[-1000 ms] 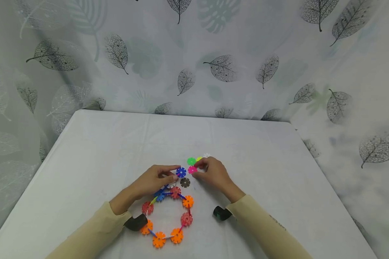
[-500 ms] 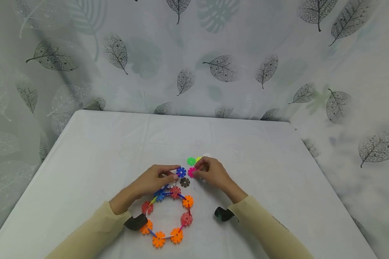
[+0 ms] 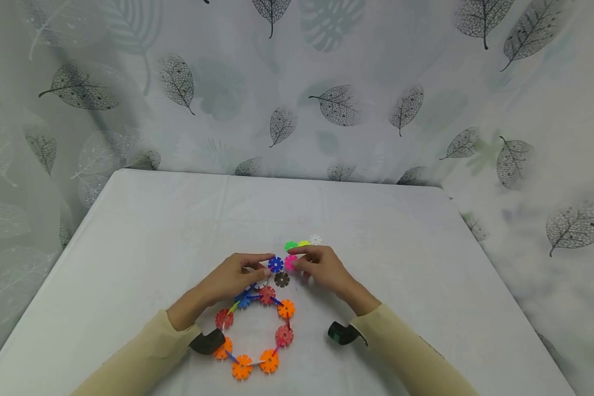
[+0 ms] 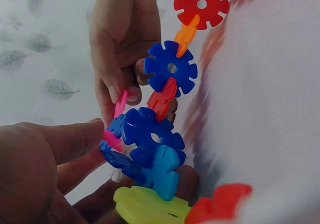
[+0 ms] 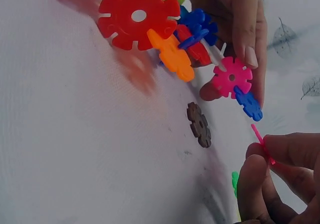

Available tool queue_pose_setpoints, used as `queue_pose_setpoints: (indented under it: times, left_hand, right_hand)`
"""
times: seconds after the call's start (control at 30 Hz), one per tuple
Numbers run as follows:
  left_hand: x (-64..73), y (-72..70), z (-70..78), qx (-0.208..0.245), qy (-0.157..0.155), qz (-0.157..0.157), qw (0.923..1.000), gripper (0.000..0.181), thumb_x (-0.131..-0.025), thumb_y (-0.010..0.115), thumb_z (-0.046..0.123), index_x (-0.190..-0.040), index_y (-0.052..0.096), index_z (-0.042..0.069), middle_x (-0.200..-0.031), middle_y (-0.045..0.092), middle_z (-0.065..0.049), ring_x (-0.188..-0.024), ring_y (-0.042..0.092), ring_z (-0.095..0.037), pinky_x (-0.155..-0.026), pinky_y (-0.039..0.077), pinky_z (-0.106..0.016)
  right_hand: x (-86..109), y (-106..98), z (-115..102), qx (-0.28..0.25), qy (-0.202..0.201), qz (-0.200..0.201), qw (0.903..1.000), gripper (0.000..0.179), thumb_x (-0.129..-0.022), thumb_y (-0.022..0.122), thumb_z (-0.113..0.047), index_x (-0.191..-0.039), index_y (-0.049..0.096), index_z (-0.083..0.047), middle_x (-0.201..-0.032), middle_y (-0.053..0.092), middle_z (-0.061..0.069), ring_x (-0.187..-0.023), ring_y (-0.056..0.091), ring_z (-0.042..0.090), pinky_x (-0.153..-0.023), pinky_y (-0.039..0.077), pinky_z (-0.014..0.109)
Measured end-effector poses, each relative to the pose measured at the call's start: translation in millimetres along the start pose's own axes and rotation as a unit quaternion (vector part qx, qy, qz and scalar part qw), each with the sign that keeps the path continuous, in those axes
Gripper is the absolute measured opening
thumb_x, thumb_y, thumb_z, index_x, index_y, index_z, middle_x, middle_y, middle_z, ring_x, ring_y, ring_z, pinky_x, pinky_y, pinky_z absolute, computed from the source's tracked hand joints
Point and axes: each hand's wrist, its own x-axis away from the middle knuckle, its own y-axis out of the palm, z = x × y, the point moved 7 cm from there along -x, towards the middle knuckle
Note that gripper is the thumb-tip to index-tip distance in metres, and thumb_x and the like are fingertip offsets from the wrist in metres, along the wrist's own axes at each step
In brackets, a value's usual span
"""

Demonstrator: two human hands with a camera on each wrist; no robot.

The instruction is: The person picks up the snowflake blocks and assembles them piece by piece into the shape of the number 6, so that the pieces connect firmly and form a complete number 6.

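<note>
A ring of linked notched plastic discs (image 3: 242, 367), in orange, red and blue, lies on the white table. My left hand (image 3: 240, 275) pinches a short linked piece at the ring's far side, ending in a blue notched disc (image 3: 275, 264). In the right wrist view that blue disc (image 5: 249, 104) is slotted into a linked pink disc (image 5: 232, 77) by my left fingers. My right hand (image 3: 324, 269) pinches a loose pink notched disc (image 3: 290, 262) between thumb and fingers. Its edge (image 5: 262, 144) stands close to the blue disc, with a small gap between them.
A dark brown disc (image 3: 281, 279) lies on the table just below the hands. Beyond my right fingers are a green disc (image 3: 290, 246), a yellow disc (image 3: 304, 243) and a white disc (image 3: 315, 240). A leaf-patterned curtain (image 3: 218, 82) hangs behind the table.
My right hand has taken the loose pink disc in a pinch and shifted it slightly left, nearer the blue disc. My left hand has stayed almost still.
</note>
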Motion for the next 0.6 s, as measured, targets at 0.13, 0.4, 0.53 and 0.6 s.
queue_pose_setpoints:
  times: [0.13, 0.4, 0.53, 0.6]
  left_hand:
    - [-0.1, 0.8, -2.0, 0.004, -0.004, 0.002, 1.0, 0.043, -0.1, 0.065, 0.031, -0.142, 0.062, 0.02, -0.116, 0.07, -0.002, -0.106, 0.065, -0.022, -0.094, 0.053, -0.046]
    - [-0.1, 0.7, -2.6, 0.01, 0.001, 0.007, 0.9999, 0.044, -0.1, 0.067, 0.031, -0.142, 0.062, 0.019, -0.116, 0.07, -0.003, -0.102, 0.067, -0.021, -0.093, 0.054, -0.045]
    - [0.1, 0.9, -3.6, 0.011, 0.0, 0.009, 0.9999, 0.045, -0.099, 0.067, 0.032, -0.142, 0.062, 0.019, -0.116, 0.07, -0.003, -0.101, 0.067, -0.021, -0.092, 0.054, -0.044]
    - [0.1, 1.0, -4.0, 0.013, -0.001, 0.011, 0.9999, 0.045, -0.099, 0.068, 0.032, -0.141, 0.062, 0.02, -0.116, 0.07, -0.003, -0.1, 0.067, -0.02, -0.092, 0.055, -0.044]
  right_hand:
    - [1.4, 0.6, 4.5, -0.043, 0.029, 0.0, 0.9987, 0.029, -0.097, 0.071, -0.021, -0.125, 0.073, -0.015, -0.083, 0.069, 0.009, -0.063, 0.059, 0.02, -0.054, 0.041, 0.025]
    - [1.4, 2.3, 8.2, -0.092, 0.051, 0.009, 0.9944, 0.027, -0.097, 0.069, -0.022, -0.121, 0.075, -0.012, -0.087, 0.069, 0.01, -0.063, 0.064, 0.019, -0.058, 0.041, 0.026]
    - [0.1, 2.3, 9.7, -0.097, 0.064, 0.02, 0.993, 0.024, -0.096, 0.071, -0.023, -0.117, 0.076, -0.011, -0.09, 0.071, 0.007, -0.065, 0.067, 0.02, -0.064, 0.046, 0.027]
    - [-0.4, 2.4, 10.2, -0.104, 0.069, 0.023, 0.9919, 0.025, -0.096, 0.072, -0.024, -0.115, 0.076, -0.01, -0.093, 0.072, 0.006, -0.066, 0.068, 0.02, -0.066, 0.048, 0.027]
